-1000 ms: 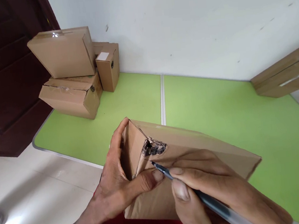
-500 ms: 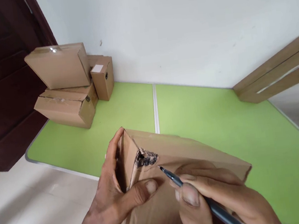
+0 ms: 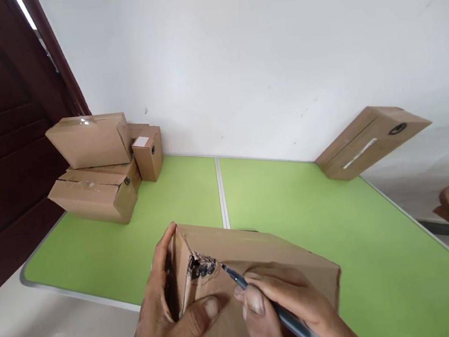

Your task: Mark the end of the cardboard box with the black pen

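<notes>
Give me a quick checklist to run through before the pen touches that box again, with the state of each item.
1. Left hand grips the box at its near corner: ok.
2. Right hand holds the pen in a writing grip: ok.
3. Pen tip beside the black scribble: ok.
4. Tip touching the cardboard: cannot tell.
5. Box resting flat on the green table: not ok, it is tilted up.
6. Stacked boxes stand apart from the hands: ok.

Stacked cardboard boxes (image 3: 94, 167) on green table (image 3: 293, 198), far left corner.
</notes>
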Tool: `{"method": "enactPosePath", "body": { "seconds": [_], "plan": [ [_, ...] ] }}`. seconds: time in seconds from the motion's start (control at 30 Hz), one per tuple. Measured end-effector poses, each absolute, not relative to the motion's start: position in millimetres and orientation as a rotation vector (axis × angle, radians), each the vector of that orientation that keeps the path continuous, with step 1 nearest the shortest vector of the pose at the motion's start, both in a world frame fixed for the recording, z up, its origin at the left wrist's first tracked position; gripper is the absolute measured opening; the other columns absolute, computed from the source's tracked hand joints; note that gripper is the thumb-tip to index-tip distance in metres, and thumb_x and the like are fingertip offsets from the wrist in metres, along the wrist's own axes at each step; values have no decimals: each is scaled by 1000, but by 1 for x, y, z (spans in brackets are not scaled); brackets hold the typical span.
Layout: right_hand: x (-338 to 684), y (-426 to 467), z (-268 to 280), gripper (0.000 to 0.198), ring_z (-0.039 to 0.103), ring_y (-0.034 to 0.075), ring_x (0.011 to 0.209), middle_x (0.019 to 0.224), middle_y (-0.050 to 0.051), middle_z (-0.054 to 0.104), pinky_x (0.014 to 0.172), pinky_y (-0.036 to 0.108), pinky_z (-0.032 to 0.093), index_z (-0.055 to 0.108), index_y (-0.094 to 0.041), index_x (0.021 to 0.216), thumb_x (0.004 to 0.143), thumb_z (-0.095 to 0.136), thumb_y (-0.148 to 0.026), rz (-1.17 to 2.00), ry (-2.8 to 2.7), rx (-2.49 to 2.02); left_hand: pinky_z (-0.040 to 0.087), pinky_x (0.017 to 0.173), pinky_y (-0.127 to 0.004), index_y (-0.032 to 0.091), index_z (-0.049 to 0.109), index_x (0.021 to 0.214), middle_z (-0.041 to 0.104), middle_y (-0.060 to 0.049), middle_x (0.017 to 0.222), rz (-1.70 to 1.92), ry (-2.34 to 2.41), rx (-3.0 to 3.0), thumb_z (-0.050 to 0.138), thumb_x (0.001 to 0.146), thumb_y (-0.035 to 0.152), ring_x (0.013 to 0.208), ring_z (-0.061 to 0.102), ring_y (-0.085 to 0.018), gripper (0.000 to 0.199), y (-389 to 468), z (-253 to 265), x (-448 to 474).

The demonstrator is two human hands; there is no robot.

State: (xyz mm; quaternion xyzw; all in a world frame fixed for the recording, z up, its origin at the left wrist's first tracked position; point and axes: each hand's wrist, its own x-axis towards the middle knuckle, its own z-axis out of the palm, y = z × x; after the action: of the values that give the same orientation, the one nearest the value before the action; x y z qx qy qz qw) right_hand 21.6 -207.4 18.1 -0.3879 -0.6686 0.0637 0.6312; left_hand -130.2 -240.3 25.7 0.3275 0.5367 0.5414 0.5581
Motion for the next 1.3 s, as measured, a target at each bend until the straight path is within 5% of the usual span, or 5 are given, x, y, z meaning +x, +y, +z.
{"method": "enactPosePath", "body": {
  "seconds": [0.13, 0.63, 0.87, 1.07, 1.3],
  "plan": [
    [17, -207, 17, 8, 78, 15, 61, 83, 3, 79, 48, 18, 62, 81, -18, 99, 94, 79, -12, 186, -1419, -878, 30, 140, -62, 39, 33, 177, 46, -9, 181, 1287, 1196, 790, 96, 78, 60, 172, 33, -45, 119, -240, 21, -129],
    [6, -205, 26, 18, 78, 19, 71, 86, 5, 81, 58, 28, 66, 79, -18, 108, 96, 72, -7, 443, -1454, -684, 32, 139, -65, 35, 36, 176, 46, -11, 180, 1292, 1222, 834, 95, 77, 68, 171, 34, -48, 120, -238, 9, -136],
    [63, -171, 36, 7, 63, 13, 48, 69, -2, 72, 44, 26, 53, 81, -17, 105, 100, 78, -15, 288, -1136, -670, 48, 130, -64, 43, 47, 170, 58, -7, 168, 1348, 1538, 698, 94, 73, 63, 161, 47, -49, 110, -236, 21, -157],
    [125, -118, -49, 23, 79, 20, 83, 107, 9, 79, 66, 31, 66, 75, -17, 130, 110, 63, -19, -137, -1638, -1166, 62, 115, -44, 39, 49, 168, 65, 0, 162, 1538, 1714, 675, 97, 75, 53, 151, 58, -43, 106, -227, 18, -185],
    [188, -70, -138, 50, 75, 29, 105, 112, 14, 80, 89, 39, 68, 83, -22, 120, 100, 44, 1, -59, -2239, -1288, 67, 95, -39, 24, 76, 126, 80, -1, 130, 1738, 1845, 628, 95, 72, 32, 125, 73, -36, 58, -220, 20, -202]
  ]
}}
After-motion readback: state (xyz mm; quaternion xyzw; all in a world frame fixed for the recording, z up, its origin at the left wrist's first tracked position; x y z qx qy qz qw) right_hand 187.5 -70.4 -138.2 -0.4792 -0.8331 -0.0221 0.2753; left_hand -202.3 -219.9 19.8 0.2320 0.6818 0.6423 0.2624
